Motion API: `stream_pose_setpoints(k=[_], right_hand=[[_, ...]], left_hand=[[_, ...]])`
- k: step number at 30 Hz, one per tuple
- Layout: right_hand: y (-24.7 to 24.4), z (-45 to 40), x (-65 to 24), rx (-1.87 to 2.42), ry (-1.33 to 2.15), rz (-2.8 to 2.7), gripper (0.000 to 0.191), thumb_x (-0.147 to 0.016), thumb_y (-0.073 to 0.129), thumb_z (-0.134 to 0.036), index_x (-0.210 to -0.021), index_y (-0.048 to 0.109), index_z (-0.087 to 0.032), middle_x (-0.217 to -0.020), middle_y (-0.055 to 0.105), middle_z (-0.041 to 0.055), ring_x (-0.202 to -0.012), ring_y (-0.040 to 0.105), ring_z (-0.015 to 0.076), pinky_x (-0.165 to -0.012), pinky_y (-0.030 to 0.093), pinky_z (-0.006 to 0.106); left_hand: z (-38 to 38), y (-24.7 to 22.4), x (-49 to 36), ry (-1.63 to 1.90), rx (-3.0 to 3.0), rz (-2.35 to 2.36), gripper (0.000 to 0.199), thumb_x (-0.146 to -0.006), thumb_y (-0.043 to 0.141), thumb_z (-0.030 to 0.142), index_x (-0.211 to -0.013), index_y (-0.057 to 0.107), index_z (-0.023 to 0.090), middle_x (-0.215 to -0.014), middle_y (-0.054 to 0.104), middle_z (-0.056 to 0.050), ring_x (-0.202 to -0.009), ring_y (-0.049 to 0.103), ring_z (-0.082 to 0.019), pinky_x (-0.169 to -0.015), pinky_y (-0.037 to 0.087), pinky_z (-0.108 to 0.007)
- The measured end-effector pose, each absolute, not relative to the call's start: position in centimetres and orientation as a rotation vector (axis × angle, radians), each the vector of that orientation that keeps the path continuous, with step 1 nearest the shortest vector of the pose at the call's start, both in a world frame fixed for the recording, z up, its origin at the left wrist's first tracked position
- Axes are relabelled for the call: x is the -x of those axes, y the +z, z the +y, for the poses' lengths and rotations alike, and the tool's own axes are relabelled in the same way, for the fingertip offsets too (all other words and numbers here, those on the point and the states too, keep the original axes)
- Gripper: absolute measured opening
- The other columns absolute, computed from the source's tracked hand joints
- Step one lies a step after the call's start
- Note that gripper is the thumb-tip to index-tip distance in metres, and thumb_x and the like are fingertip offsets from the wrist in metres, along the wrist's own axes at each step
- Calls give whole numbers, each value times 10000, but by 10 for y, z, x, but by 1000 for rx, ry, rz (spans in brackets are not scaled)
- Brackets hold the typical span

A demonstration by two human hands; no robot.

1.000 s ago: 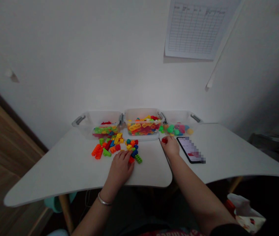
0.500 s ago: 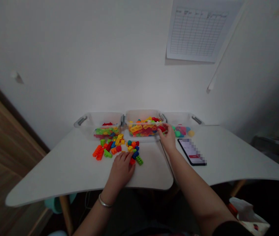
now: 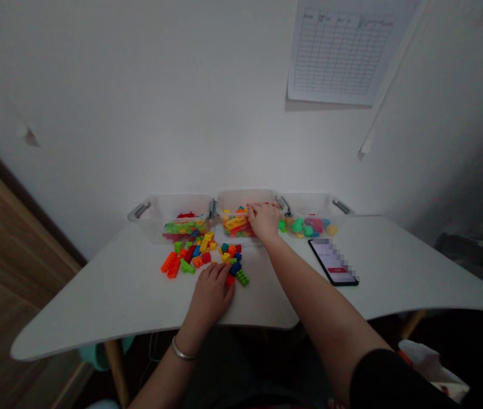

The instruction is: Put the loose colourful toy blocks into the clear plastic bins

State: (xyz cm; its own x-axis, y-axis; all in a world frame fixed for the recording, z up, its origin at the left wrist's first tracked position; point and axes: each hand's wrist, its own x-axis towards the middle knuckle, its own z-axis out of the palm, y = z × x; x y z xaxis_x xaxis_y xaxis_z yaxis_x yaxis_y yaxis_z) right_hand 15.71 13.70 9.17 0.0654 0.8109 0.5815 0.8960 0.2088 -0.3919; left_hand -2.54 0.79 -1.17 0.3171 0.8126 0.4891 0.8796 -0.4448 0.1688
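Note:
My left hand lies palm down on the white table, its fingers loosely spread at the edge of a small pile of building bricks. Beside its thumb are a red-orange brick and a green brick. My right hand is over the middle clear plastic bin, fingers pointing left and bent toward the bricks inside; I see nothing held, though the fingertips are partly hidden. Yellow bricks show in that bin left of the hand. More loose bricks, such as an orange one, lie left of my left hand.
A left clear bin holds green and red pieces. The right bin holds rounded colourful pieces. A phone lies on the table at the right. Behind is a wall with a printed sheet.
My right hand has moved left, from the middle bin's right end to over its bricks. The left hand and the loose bricks stay almost where they were.

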Motion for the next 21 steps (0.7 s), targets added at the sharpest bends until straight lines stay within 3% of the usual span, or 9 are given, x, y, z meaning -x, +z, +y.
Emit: stream_pose_setpoints(k=[9,14,17,21], right_hand=[[79,131,-176,1305,-148,-1979,342,-915,521,-258,-1237,626,-212,-1291,650,54,-1275,505,243,-1174,171,490],[61,126,-197,1107,-66,-1725,374,-858,465,-176,-1194,630,-177,-1253,656,92,-1257,514,221,-1112,328,421],[44,123,-215,1266,16,-1410,352,-887,373,-201,-1088,660,-164,-1111,693,109,-1089,595,223,-992,434,389],[17,118,-240,1663,182,-1431,340,-882,390,-202,-1064,673,-153,-1049,702,105,-1002,628,219,-900,467,327]], left_hand=[[9,-15,25,-788,2433,-1569,422,-888,502,280,-1285,564,153,-1239,633,-130,-1171,548,-286,-1041,440,-489],[9,-15,26,-796,2434,-1570,423,-883,504,281,-1282,569,158,-1233,634,-128,-1171,548,-284,-1045,440,-489],[10,-15,26,-807,2439,-1561,417,-881,503,284,-1276,573,171,-1227,638,-123,-1169,551,-280,-1040,445,-495],[10,-14,25,-801,2437,-1579,425,-878,508,279,-1280,575,155,-1231,636,-135,-1180,542,-292,-1038,447,-513]])
